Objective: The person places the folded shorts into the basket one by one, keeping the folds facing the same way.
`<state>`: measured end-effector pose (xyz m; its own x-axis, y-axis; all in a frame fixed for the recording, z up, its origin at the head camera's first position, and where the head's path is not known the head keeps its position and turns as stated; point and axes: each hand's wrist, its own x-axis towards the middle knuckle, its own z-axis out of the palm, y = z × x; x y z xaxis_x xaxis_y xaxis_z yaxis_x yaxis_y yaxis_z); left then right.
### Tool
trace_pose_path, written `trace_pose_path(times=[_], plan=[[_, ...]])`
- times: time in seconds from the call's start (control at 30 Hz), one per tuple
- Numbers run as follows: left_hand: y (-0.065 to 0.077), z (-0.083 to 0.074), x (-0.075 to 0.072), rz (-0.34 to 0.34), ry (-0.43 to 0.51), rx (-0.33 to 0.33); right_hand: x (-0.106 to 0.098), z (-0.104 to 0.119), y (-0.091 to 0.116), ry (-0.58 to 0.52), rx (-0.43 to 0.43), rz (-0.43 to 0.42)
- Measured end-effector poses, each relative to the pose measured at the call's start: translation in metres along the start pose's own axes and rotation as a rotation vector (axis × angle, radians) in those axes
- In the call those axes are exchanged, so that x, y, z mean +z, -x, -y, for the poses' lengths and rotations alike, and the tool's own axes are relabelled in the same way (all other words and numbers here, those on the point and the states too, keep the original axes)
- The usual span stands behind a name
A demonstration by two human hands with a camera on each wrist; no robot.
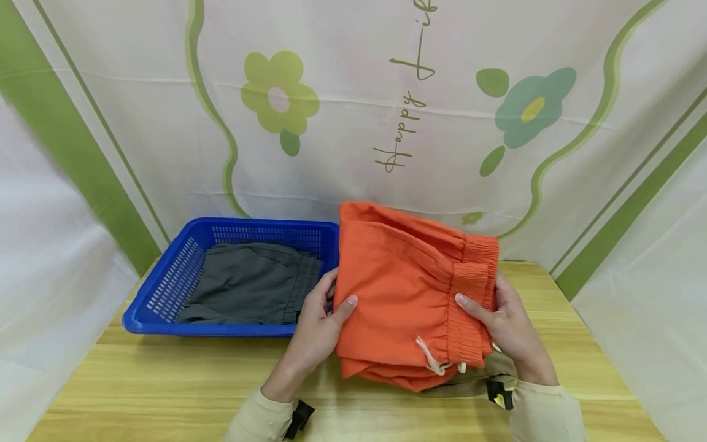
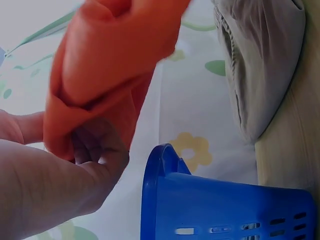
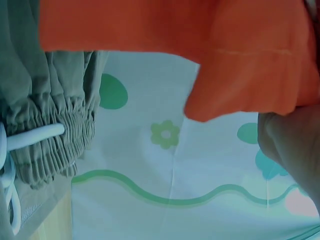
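Observation:
Folded orange drawstring shorts (image 1: pixel 397 294) are held up between both hands, their ribbed waistband on the right and a white cord hanging at the lower edge. My left hand (image 1: pixel 320 325) grips the left folded edge, thumb on the front and fingers behind. At the waistband, my right hand (image 1: pixel 510 319) pinches the cloth with its thumb in front; its other fingers are mostly hidden behind. Below the orange shorts, a khaki garment (image 3: pixel 50 115) with a gathered waistband and white cord lies on the table, largely covered in the head view.
To the left stands a blue plastic basket (image 1: pixel 157 328) with slotted walls, holding a folded dark grey garment (image 1: pixel 248 282). Its right end is close beside my left hand. The wooden table (image 1: pixel 166 380) meets a flower-printed cloth backdrop (image 1: pixel 342 123) at the back.

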<state>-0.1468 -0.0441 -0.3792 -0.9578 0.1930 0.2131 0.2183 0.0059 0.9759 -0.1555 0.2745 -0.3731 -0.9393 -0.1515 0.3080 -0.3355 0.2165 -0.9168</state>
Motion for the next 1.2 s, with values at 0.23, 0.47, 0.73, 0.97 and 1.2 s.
trace_pose_path(times=[0.23, 0.47, 0.73, 0.97, 1.2], plan=[[0.0, 0.0, -0.001, -0.003, 0.022, 0.018, 0.004, 0.002, 0.0, -0.027, 0.008, 0.003], [-0.001, 0.001, -0.001, -0.011, 0.046, 0.034, 0.007, 0.006, 0.001, -0.055, 0.004, 0.0], [-0.001, -0.002, -0.005, -0.056, -0.004, 0.064, 0.015, 0.012, 0.002, -0.064, -0.048, 0.004], [-0.001, -0.007, -0.012, -0.063, -0.049, 0.013, 0.018, 0.013, 0.0, -0.044, -0.123, 0.041], [0.0, -0.011, -0.021, -0.054, -0.049, 0.012, 0.023, 0.014, -0.001, -0.035, -0.152, 0.043]])
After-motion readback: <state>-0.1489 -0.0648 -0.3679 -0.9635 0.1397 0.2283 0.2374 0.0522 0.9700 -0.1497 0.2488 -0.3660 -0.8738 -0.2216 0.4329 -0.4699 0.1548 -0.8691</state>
